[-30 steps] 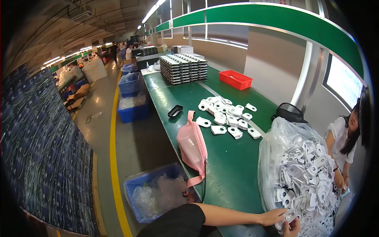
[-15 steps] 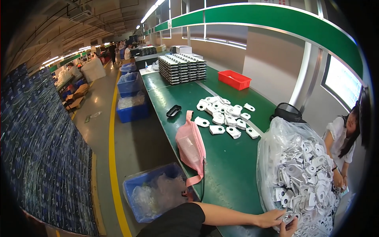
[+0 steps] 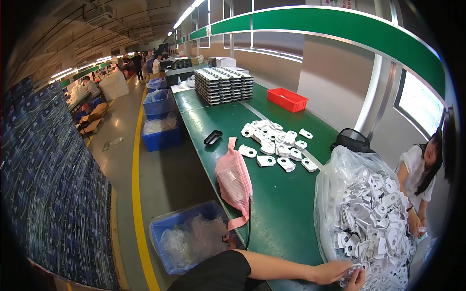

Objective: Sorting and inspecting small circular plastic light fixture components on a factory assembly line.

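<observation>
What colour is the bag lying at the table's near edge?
Pink, with a mesh texture: the bag lies on the green table, clearest in the head view.

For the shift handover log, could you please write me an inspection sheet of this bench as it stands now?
Surface: green bench, long, mostly bare near the person.
Job's things: clear bag full of white plastic parts; loose white parts spread mid-bench.
Clutter: pink mesh bag over the bench edge; small black case; red tray; stacked trays; black bag.
Grips: left hand and right hand at the bag's base, on a white part.
Cables: nothing seen.
Surroundings: blue bins on the floor; a co-worker beyond the bag.
</observation>
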Demonstrator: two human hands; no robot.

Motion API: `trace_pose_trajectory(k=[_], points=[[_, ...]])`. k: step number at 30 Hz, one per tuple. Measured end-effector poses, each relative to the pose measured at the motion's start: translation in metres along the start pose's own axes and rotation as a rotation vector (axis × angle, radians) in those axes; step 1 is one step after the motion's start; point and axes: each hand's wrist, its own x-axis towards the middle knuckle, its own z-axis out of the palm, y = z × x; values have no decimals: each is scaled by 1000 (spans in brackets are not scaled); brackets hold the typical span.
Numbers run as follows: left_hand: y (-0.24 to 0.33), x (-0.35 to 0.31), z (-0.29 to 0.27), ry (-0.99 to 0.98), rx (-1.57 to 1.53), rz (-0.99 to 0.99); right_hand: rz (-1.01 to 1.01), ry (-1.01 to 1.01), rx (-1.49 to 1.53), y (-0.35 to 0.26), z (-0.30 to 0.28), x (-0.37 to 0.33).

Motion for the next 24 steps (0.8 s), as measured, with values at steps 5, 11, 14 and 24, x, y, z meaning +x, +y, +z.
trace_pose_trajectory(k=[5, 11, 14, 24], points=[[12, 4, -12, -158, -128, -150, -19, -73, -153, -15, 1, -3], [6, 9, -18, -158, -80, -126, -44, -187, -69, -5, -17, 7], [5, 8, -15, -93, -90, -50, -139, -120, -155, -4, -13, 6], [-35, 73, -87, 517, -56, -264, -148, 38, -125, -2, -13, 4]])
